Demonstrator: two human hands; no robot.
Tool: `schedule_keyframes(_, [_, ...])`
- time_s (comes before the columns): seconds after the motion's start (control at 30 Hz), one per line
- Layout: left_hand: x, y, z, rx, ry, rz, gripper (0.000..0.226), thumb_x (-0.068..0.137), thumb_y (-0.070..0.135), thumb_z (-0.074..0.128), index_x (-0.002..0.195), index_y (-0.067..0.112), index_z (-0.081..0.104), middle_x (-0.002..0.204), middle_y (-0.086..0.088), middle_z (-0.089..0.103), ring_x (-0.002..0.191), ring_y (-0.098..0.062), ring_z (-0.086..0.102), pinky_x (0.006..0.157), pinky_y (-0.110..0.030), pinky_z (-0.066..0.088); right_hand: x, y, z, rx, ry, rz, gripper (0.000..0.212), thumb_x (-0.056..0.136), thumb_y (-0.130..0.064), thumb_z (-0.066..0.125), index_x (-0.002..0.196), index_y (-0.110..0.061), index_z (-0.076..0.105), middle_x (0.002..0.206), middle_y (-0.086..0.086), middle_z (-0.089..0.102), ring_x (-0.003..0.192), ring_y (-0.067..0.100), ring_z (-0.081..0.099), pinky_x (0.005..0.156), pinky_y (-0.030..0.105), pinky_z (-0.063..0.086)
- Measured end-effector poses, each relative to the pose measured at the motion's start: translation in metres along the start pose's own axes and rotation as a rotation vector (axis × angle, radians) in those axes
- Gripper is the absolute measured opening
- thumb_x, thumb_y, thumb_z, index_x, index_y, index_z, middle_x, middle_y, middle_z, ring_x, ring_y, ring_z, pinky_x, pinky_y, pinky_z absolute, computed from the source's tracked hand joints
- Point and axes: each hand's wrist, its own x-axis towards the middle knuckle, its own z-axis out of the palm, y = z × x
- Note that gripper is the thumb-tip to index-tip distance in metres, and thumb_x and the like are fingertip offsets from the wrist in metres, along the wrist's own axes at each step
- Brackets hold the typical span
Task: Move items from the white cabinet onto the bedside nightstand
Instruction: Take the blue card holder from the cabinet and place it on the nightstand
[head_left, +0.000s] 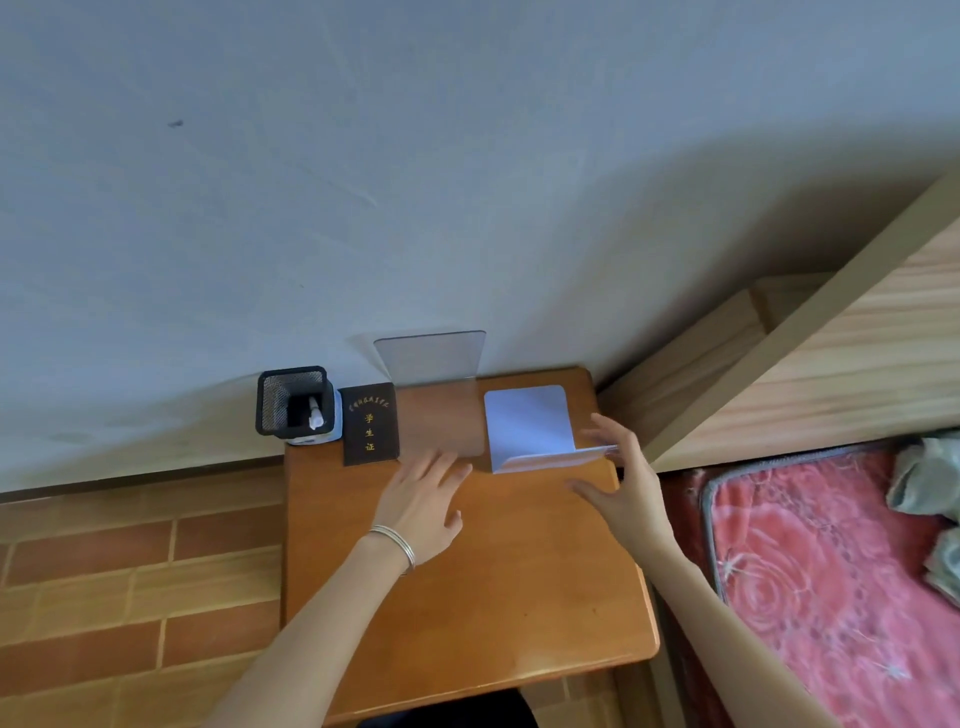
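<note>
Nightstand: orange-brown wooden top set against a pale wall, with the bed on its right side and brick-patterned flooring on its left.
Mesh pen holder: black, at the far left corner of the top, partly overhanging the edge; a white pen stands inside it.
Dark booklet: lies flat just right of the pen holder, gold characters on its cover.
Clear bookend: transparent L-shaped plate, its upright against the wall and its base flat on the wood, between the booklet and the white bookend.
White bookend: L-shaped, resting on the far right part of the top; one plate lies back, the other edge points towards the right hand.
Left hand: palm down over the middle of the top, fingers spread and loosely extended, holding nothing; fingertips near the clear base. Silver bangles circle the wrist.
Right hand: fingers wide and open, fingertips at the near right edge of the white bookend; whether they touch it cannot be told.
Bed: red floral mattress cover, wooden frame beside the nightstand.
</note>
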Motion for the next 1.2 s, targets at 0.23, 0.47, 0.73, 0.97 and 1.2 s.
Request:
schedule_keyframes(0.23, [0.021,-0.01,0.021,0.046,-0.155,-0.025,0.061,0.096,0.039,0.039,0.15,0.024,0.014,0.158,0.007,0.003,0.144,-0.018,0.001,0.114,-0.036,0.011,0.032,0.004,0.018,-0.219,0.202,-0.014,0.025,0.081,-0.007,0.07,0.1,-0.009,0.055,0.085,-0.003,0.061,0.076,0.024,0.058,0.063,0.035,0.046])
schedule_keyframes(0.47, [0.023,-0.016,0.031,-0.006,-0.246,-0.067,0.062,0.096,0.037,0.039,0.151,0.026,0.012,0.157,0.012,-0.01,0.144,-0.014,-0.006,0.114,-0.036,0.016,0.047,0.006,0.019,-0.359,0.298,-0.068,0.027,0.075,-0.005,0.074,0.094,-0.005,0.055,0.075,0.004,0.064,0.065,0.027,0.057,0.055,0.029,0.039])
schedule_keyframes(0.73, [0.027,-0.014,0.02,-0.008,-0.303,-0.076,0.061,0.095,0.036,0.041,0.15,0.026,0.016,0.158,0.012,-0.007,0.144,-0.013,-0.003,0.114,-0.037,0.021,0.044,0.005,0.02,-0.407,0.264,-0.106,0.028,0.075,-0.008,0.075,0.094,-0.008,0.054,0.074,0.002,0.063,0.06,0.027,0.056,0.051,0.034,0.046])
schedule_keyframes(0.97, [0.03,-0.008,-0.029,0.079,-0.341,-0.039,0.054,0.094,0.036,0.042,0.145,0.024,0.032,0.157,0.004,0.011,0.144,-0.02,0.002,0.115,-0.044,0.015,0.041,-0.019,-0.001,-0.38,0.035,-0.053,0.063,0.07,-0.008,0.077,0.127,-0.016,0.051,0.123,0.001,0.057,0.106,0.024,0.054,0.085,0.04,0.047])
schedule_keyframes(1.2, [-0.013,0.019,-0.131,0.115,-0.049,0.026,0.054,0.092,0.04,0.044,0.143,0.024,0.037,0.154,0.0,0.027,0.142,-0.02,0.018,0.115,-0.044,0.014,0.018,-0.089,-0.044,-0.516,-0.087,-0.141,0.07,0.073,-0.02,0.075,0.137,-0.017,0.045,0.137,0.002,0.046,0.124,0.022,0.044,0.101,0.035,0.033])
